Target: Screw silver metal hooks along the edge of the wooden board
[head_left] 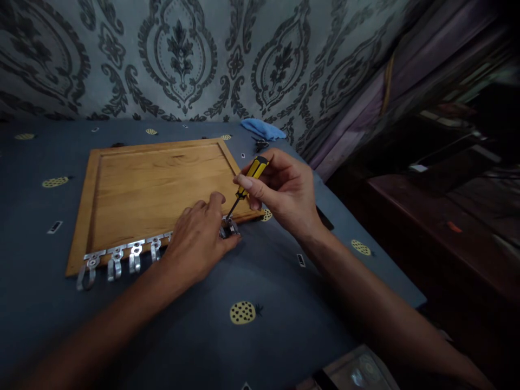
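My right hand (pixel 284 189) grips a yellow and black screwdriver (pixel 257 169) by its handle. The screwdriver tilts down to the left, its tip at the right end of a metal hook rail (pixel 136 249). Several silver hooks hang from this rail along the near edge of a framed wooden board (pixel 162 187), which lies on the table. My left hand (pixel 201 233) rests across the rail and the board's near edge, fingers bent and thumb beside the rightmost hook (pixel 233 227). It covers the middle of the rail. Whether a screw sits under the tip is too small to tell.
A blue cloth (pixel 263 129) lies at the table's back edge, with a small dark object (pixel 260 144) in front of it. A dark flat item (pixel 325 218) lies behind my right wrist. A clear container (pixel 357 371) stands at the bottom. The table (pixel 195 336) ends at the right.
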### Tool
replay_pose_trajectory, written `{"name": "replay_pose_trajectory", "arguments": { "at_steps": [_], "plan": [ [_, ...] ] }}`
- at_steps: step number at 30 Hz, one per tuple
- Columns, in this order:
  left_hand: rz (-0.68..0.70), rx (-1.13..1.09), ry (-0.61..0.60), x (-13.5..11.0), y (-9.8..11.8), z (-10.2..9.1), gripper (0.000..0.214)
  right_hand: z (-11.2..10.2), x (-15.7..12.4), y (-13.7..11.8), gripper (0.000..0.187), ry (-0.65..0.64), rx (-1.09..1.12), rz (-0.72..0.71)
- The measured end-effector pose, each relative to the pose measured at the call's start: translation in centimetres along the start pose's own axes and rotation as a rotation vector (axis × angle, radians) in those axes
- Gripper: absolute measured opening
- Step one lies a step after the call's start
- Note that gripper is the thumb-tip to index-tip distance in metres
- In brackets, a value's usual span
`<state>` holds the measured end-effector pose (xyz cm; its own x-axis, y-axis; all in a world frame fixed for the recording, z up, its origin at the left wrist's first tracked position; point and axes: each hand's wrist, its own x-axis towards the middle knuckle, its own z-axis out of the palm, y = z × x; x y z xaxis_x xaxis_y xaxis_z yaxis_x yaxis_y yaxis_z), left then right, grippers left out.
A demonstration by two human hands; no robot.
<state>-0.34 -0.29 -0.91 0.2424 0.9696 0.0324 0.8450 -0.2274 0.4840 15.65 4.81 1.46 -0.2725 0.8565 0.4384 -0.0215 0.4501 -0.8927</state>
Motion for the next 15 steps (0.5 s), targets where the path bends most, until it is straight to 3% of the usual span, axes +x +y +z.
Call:
{"name": "replay_pose_trajectory", "arguments": {
  "at_steps": [9, 15],
  "plan": [
    [-0.02, 0.013, -0.048, 0.02, 0.26, -0.28, 0.052, -0.03, -0.05, -0.29, 0.029, 0.004, -0.034, -0.077],
    [-0.007, 0.006, -0.03, -0.02, 0.11, -0.08, 0.05, 0.19, -0.06, -0.37, 0.036, 0.047, -0.014, -0.054]
  ]
}}
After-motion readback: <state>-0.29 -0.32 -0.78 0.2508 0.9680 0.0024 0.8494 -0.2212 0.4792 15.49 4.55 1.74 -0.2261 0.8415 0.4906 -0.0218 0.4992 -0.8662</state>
